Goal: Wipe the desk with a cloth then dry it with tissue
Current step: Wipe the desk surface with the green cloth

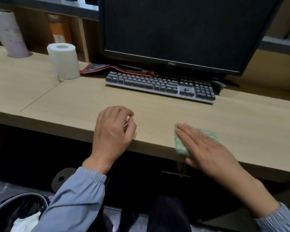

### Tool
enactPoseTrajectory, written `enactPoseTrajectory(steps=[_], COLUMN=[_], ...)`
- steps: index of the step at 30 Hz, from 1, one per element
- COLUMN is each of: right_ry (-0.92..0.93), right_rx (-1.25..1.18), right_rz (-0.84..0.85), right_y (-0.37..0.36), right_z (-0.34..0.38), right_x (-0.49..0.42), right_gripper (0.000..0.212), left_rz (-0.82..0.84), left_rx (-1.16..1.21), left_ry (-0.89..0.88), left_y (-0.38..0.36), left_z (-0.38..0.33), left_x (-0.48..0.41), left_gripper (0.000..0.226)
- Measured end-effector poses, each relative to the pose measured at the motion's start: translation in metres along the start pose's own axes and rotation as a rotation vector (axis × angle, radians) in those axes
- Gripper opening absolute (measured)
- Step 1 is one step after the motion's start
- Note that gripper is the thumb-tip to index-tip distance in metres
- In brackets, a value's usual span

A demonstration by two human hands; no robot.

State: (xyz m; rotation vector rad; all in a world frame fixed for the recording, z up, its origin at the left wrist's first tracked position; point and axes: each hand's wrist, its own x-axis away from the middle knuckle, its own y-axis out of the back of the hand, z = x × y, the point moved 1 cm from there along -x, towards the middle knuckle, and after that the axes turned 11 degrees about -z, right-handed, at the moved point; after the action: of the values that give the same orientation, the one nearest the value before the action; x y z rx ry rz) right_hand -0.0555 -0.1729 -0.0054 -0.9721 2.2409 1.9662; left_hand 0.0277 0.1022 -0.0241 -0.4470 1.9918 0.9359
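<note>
A green cloth (208, 133) lies flat at the front edge of the pale wooden desk (84, 101). My right hand (206, 149) presses on it with fingers stretched out flat, covering most of it. My left hand (113, 131) rests at the desk's front edge to the left, fingers loosely curled, with nothing visible in it. A white tissue roll (64, 61) stands upright at the back left of the desk.
A keyboard (159, 85) lies under a dark monitor (182, 30), with a mouse (217, 86) to its right and a black-and-red mat (107, 68) behind. A pale tumbler (10, 34) stands far left. A bin (22, 213) sits on the floor, lower left.
</note>
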Motion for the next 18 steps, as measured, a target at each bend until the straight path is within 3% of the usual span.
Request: enactPoseTrajectory(steps=[7,14,18], right_ry=[0.037,0.069,0.075], right_rx=[-0.003,-0.124,-0.142], right_rz=[-0.002,-0.012,-0.028], right_y=[-0.011,-0.027,-0.023], right_z=[0.006,0.049,0.033], right_x=[-0.014,-0.061,-0.042], right_gripper=[0.096,0.091,0.093], left_rz=[0.066,0.106,0.115], left_rx=[0.04,-0.022,-0.057], left_ry=[-0.082,-0.032,-0.041], left_y=[-0.015,-0.019,-0.019], left_z=[-0.025,-0.025,-0.026], left_x=[-0.004,-0.002,0.0], left_gripper=[0.01,0.014,0.014])
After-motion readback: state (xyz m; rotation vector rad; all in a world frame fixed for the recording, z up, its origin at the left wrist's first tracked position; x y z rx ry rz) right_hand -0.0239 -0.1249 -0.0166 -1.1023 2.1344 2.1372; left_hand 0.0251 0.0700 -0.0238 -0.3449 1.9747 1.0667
